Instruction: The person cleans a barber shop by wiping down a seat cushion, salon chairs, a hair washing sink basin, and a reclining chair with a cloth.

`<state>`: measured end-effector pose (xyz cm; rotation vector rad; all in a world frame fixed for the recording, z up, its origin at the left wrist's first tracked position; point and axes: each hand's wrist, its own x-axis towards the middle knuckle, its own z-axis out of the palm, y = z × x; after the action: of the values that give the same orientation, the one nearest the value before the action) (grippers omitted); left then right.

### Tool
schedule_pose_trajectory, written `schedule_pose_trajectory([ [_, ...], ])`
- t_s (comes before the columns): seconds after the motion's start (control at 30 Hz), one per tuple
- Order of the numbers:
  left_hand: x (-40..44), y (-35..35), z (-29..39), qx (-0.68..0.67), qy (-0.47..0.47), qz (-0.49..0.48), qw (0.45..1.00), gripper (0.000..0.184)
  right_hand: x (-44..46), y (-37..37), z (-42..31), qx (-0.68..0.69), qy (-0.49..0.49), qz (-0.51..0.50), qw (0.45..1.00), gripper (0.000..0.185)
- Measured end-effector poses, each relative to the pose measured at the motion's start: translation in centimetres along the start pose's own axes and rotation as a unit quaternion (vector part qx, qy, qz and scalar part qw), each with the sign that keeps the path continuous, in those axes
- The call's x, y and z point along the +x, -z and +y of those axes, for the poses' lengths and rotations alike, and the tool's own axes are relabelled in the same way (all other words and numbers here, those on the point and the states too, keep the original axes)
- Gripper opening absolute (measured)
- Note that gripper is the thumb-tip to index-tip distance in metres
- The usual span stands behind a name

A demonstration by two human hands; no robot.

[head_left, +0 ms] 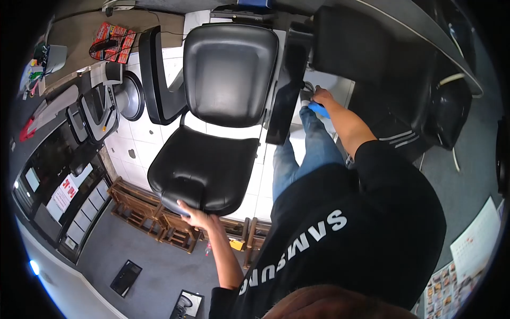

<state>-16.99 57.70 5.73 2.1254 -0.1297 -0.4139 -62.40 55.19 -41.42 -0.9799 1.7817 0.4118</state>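
Along one edge, the black chair point(223, 109) sits clamped by left grip point(196, 216); right grip point(322, 98) I cannot tell.

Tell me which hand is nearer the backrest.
Left. The left hand touches the edge of the backrest, while the right hand is well away from it, past an armrest and near the person's feet.

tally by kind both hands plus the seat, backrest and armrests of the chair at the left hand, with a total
Hands: 2, left hand and right hand
Seat: 1
Backrest: 1
Armrests: 2
Total: 6
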Motion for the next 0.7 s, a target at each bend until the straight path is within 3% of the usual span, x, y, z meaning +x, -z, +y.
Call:
schedule_pose_trajectory([
  [0.07, 0.6, 0.2, -0.2, 0.026, 0.002, 0.009, 1.000, 0.110, 1.6, 1.1, -0.3, 0.008, 0.004, -0.022, 1.000, 0.083],
  [0.1, 0.4, 0.2, -0.4, 0.005, -0.003, 0.004, 1.000, 0.101, 2.5, 1.6, -0.5, -0.004, 0.013, -0.055, 0.998, 0.096],
  [0.2, -0.7, -0.7, 0.3, -0.017, -0.009, -0.007, 1.000, 0.089, 5.2, 0.3, -1.1, -0.006, 0.095, -0.011, 0.995, 0.112],
  [0.23, -0.2, -0.5, 0.0, -0.011, -0.006, -0.005, 1.000, 0.088, 10.5, -3.9, 0.7, -0.001, 0.141, -0.009, 0.990, 0.109],
  [0.27, 0.3, -0.1, -0.3, -0.004, -0.003, -0.004, 1.000, 0.087, 10.8, -4.2, 0.6, -0.002, 0.124, -0.016, 0.992, 0.104],
  [0.33, 0.7, -0.2, -0.6, -0.012, -0.008, -0.006, 1.000, 0.085, 8.8, -2.8, -1.2, -0.003, 0.089, -0.028, 0.996, 0.093],
  [0.37, 0.7, -0.1, -0.6, -0.016, -0.011, -0.006, 1.000, 0.084, 4.5, 0.5, -3.0, 0.039, 0.116, 0.007, 0.992, 0.074],
  [0.7, 0.8, -0.4, -0.3, -0.007, 0.001, 0.015, 1.000, 0.078, 2.4, -2.5, -4.2, -0.069, 0.126, -0.044, 0.989, 0.071],
])
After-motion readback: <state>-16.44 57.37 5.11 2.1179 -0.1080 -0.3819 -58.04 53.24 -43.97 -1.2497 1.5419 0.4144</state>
